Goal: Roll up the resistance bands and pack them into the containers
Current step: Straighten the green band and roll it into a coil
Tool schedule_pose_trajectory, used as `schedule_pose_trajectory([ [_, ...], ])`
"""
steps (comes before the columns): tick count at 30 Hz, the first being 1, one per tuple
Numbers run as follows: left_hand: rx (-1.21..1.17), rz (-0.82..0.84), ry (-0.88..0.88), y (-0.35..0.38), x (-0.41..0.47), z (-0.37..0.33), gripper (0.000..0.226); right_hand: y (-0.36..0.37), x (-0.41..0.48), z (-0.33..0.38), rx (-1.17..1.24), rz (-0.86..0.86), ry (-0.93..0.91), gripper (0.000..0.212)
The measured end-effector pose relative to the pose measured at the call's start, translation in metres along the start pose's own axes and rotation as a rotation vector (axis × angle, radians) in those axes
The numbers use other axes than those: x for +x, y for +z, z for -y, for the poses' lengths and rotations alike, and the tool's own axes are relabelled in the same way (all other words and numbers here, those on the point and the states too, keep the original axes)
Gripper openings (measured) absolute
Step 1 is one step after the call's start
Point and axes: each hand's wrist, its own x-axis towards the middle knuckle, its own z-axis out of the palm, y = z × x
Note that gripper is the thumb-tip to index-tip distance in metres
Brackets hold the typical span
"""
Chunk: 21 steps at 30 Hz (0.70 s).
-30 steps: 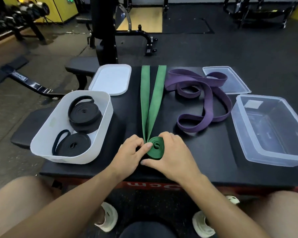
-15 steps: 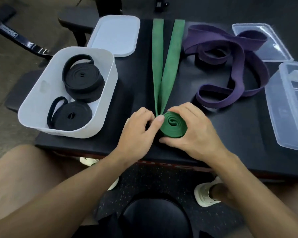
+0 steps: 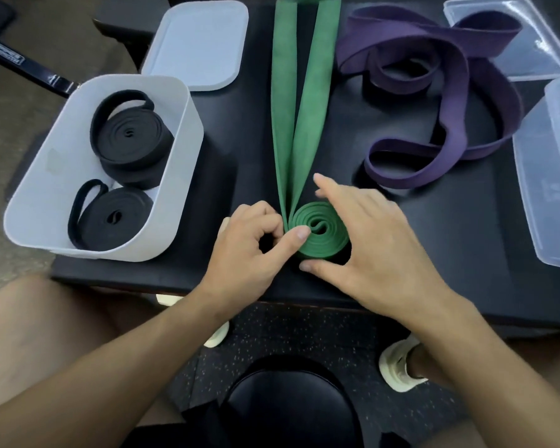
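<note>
A green band (image 3: 304,101) lies on the black bench, its near end wound into a small roll (image 3: 320,232). My left hand (image 3: 249,253) pinches the roll's left side, thumb on top of it. My right hand (image 3: 375,250) curves round the roll's right side, thumb at its near edge, fingers lifted and spread. A loose purple band (image 3: 450,124) lies tangled to the right. The white container (image 3: 46,176) on the left holds two rolled black bands (image 3: 130,137). A clear container (image 3: 543,176) stands at the right edge.
A white lid (image 3: 198,43) lies behind the white container and a clear lid (image 3: 530,56) at the back right. The bench's near edge (image 3: 143,279) runs just under my wrists. My knees, shoes and a round black stool seat (image 3: 288,405) are below.
The green roll has grown by a turn or so. My right fingers have lifted off the roll and spread. The camera has tilted further down and closer.
</note>
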Motion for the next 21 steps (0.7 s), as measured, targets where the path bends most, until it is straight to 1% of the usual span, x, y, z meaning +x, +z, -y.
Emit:
schedule_pose_trajectory([
  [2, 0.007, -0.006, -0.003, 0.0, 0.0, -0.001, 0.048, 0.005, -0.005, 0.008, -0.065, -0.159, 0.096, 0.098],
  [3, 0.011, -0.009, -0.002, 0.0, -0.001, -0.001, 0.048, 0.008, -0.005, 0.012, -0.074, -0.202, 0.14, 0.094],
  [5, 0.005, -0.008, -0.002, 0.0, -0.001, -0.001, 0.049, 0.016, 0.0, 0.018, -0.109, -0.243, 0.183, 0.083],
  [8, -0.002, 0.0, -0.014, 0.001, -0.001, -0.001, 0.051, 0.026, 0.008, 0.02, -0.123, -0.284, 0.145, 0.067],
  [10, 0.0, -0.004, -0.027, 0.001, -0.001, -0.002, 0.048, 0.025, 0.011, 0.016, -0.082, -0.253, 0.119, 0.067],
  [16, 0.01, -0.024, -0.029, 0.001, 0.001, 0.0, 0.039, 0.004, 0.017, -0.003, 0.006, -0.059, -0.001, 0.071],
  [21, 0.05, -0.03, -0.02, 0.003, 0.003, 0.0, 0.042, -0.009, 0.021, -0.017, 0.106, 0.14, -0.11, 0.075],
])
